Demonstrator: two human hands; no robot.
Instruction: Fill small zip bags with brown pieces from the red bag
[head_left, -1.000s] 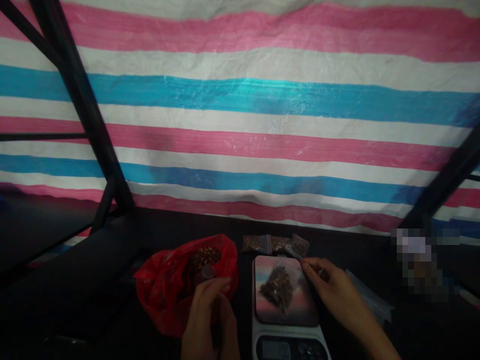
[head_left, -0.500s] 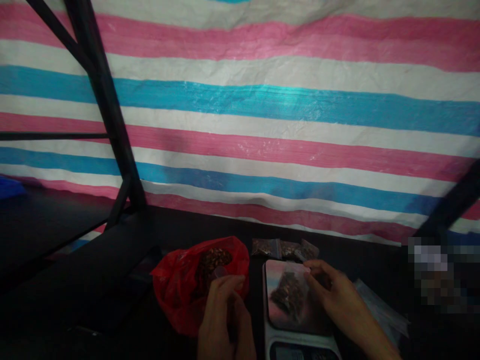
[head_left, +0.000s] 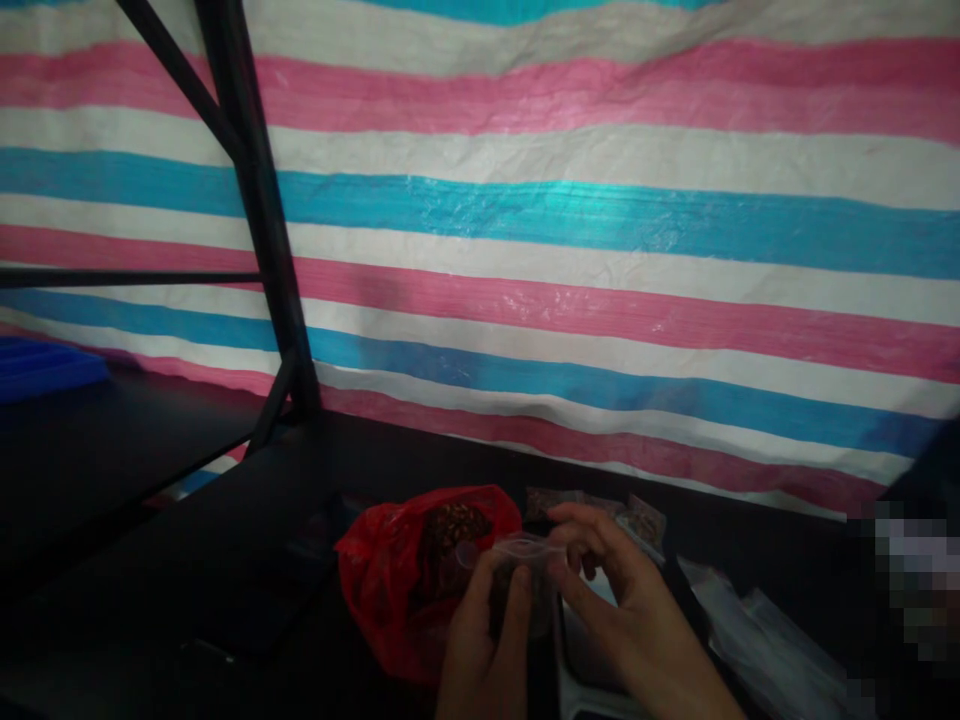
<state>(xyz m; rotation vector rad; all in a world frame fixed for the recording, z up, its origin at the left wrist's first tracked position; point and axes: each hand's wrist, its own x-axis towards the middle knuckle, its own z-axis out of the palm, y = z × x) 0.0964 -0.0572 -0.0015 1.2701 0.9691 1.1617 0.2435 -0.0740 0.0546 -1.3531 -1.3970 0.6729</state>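
Black tabletop (head_left: 420,450) on my feed, pretty dim. Up close, my left hand (head_left: 484,640) is pinching a clear baggie (head_left: 519,547) with dark stuff inside, between the scale (head_left: 585,655) and the red bag (head_left: 375,600). Right hand (head_left: 630,600) is at its top edge, can't tell if it's gripping. Filled packets (head_left: 547,499) behind, then striped tarp (head_left: 600,340).

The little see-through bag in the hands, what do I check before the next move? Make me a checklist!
1. Left hand gripping the little bag: ok.
2. Right hand at the bag's top edge: ok.
3. Little bag's top sealed: cannot tell.
4. Scale fully in view: not ok, cut off at the picture's bottom.
5. Red bag open: ok, brown pieces show.
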